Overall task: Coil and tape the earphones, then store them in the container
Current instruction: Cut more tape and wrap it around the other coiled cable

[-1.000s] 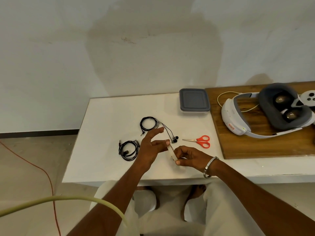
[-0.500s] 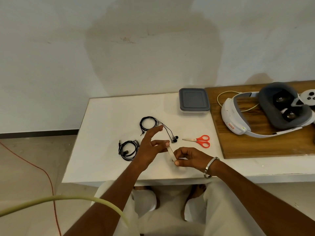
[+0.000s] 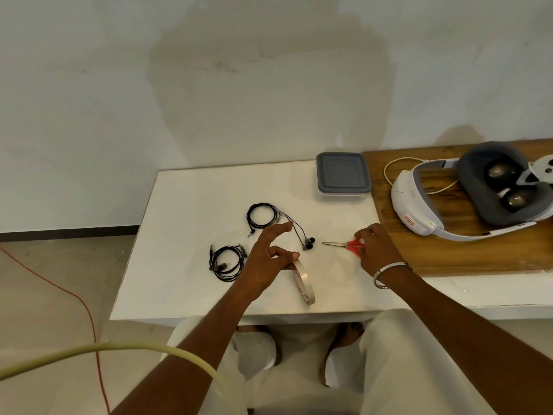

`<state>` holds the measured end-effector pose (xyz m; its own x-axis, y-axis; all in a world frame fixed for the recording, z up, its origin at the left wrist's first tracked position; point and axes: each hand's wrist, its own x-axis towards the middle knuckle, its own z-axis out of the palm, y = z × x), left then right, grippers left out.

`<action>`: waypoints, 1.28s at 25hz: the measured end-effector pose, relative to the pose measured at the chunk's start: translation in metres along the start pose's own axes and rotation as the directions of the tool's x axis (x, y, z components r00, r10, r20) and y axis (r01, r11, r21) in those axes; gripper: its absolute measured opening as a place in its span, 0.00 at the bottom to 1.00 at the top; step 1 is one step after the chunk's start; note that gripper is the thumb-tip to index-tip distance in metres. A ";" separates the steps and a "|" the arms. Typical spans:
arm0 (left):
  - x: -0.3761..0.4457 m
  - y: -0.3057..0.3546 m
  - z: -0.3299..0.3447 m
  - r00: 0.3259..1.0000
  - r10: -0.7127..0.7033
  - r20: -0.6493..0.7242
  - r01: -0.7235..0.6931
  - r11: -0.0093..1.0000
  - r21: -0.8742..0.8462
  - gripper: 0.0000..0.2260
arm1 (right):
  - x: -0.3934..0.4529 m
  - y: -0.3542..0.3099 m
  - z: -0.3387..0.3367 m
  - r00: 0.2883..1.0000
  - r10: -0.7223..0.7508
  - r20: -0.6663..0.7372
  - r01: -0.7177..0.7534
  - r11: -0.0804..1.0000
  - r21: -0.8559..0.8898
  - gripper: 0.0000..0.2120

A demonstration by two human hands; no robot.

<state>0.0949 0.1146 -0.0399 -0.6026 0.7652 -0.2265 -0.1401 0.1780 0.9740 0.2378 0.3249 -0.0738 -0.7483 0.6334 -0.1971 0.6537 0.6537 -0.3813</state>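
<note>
I am holding the tape roll [image 3: 303,283] up off the table [image 3: 185,205] with my left hand [image 3: 266,262], the roll hanging from my curled middle fingers and thumb while the forefinger is sticking out straight over the earphones. I judge I am keeping it lifted so a strip stays ready for cutting, though I cannot tell whether a free end is pulled out. My right hand [image 3: 374,250] is resting on the scissors [image 3: 347,244], fingers bent over the red handles; whether they are through the loops yet I cannot tell, and the blades are lying flat, pointing left toward the buds.

Two earphones are lying on the table. The far pair [image 3: 263,215] is coiled, but its two buds are trailing loose to the right, just beside the scissor tips. The near pair [image 3: 226,262] is wound into a tight loop just left of my left wrist. I see no tape on either from here.

The container [image 3: 343,176] is sitting at the back, lid on, touching the board [image 3: 449,253] that is carrying the headset [image 3: 466,199]. It is well apart from both coils, so storing is waiting on the cutting and wrapping.
</note>
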 end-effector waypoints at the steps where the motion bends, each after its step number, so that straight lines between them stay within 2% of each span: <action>1: 0.000 0.001 0.000 1.000 0.003 0.006 -0.003 1.000 0.004 0.25 | 0.001 0.002 0.002 1.000 0.012 0.022 -0.011 0.999 -0.045 0.17; 5: 0.001 0.005 -0.001 1.000 0.000 0.031 -0.001 1.000 0.031 0.26 | 0.003 0.000 0.004 0.999 0.035 -0.013 -0.036 0.998 -0.046 0.20; 10: -0.001 0.006 0.000 0.999 0.014 0.050 -0.016 0.999 0.045 0.26 | 0.003 -0.003 0.000 0.993 0.066 0.095 -0.037 0.958 -0.284 0.20; 12: -0.001 0.008 0.000 0.998 0.018 0.062 -0.021 0.999 0.044 0.26 | 0.003 -0.007 -0.006 0.989 0.080 0.125 -0.057 0.982 -0.183 0.19; 14: -0.001 0.009 0.001 0.997 0.022 0.072 -0.026 0.998 0.051 0.26 | 0.001 -0.015 -0.017 0.972 0.051 0.228 -0.071 0.994 0.077 0.15; 15: -0.001 0.009 0.001 0.997 0.022 0.078 -0.026 0.998 0.058 0.26 | -0.002 -0.019 -0.021 0.950 0.020 0.311 -0.085 0.977 0.197 0.13; 17: -0.001 0.009 0.001 0.996 0.024 0.091 -0.031 0.997 0.074 0.26 | -0.009 -0.027 -0.031 0.878 -0.046 0.477 -0.120 0.943 0.312 0.10; 19: 0.000 0.010 -0.002 0.994 0.022 0.106 -0.033 0.994 0.099 0.26 | -0.012 -0.034 -0.035 0.767 -0.059 0.639 -0.230 0.904 0.360 0.09; 21: 0.001 0.011 -0.005 0.991 0.016 0.136 -0.033 0.992 0.121 0.27 | -0.014 -0.041 -0.039 0.659 -0.036 0.751 -0.336 0.880 0.337 0.11; 24: 0.002 0.014 -0.008 0.978 -0.003 0.210 -0.032 0.986 0.165 0.27 | -0.014 -0.051 -0.039 0.552 -0.006 0.834 -0.364 0.898 0.248 0.18; 27: 0.003 0.018 -0.009 0.962 -0.026 0.271 -0.034 0.976 0.216 0.28 | -0.014 -0.060 -0.037 0.476 0.007 0.879 -0.300 0.941 0.156 0.16; 30: 0.003 0.020 -0.011 0.949 -0.041 0.314 -0.037 0.971 0.238 0.29 | -0.013 -0.064 -0.038 0.457 -0.007 0.890 -0.245 0.960 0.134 0.13; 32: 0.003 0.020 -0.012 0.941 -0.056 0.334 -0.033 0.966 0.255 0.29 | -0.011 -0.065 -0.039 0.458 -0.003 0.889 -0.186 0.978 0.099 0.16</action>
<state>0.0805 0.1130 -0.0207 -0.2970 0.9165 -0.2679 0.0845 0.3047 0.9487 0.2076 0.2918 -0.0116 -0.4447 -0.0798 -0.8921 0.7668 0.4807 -0.4253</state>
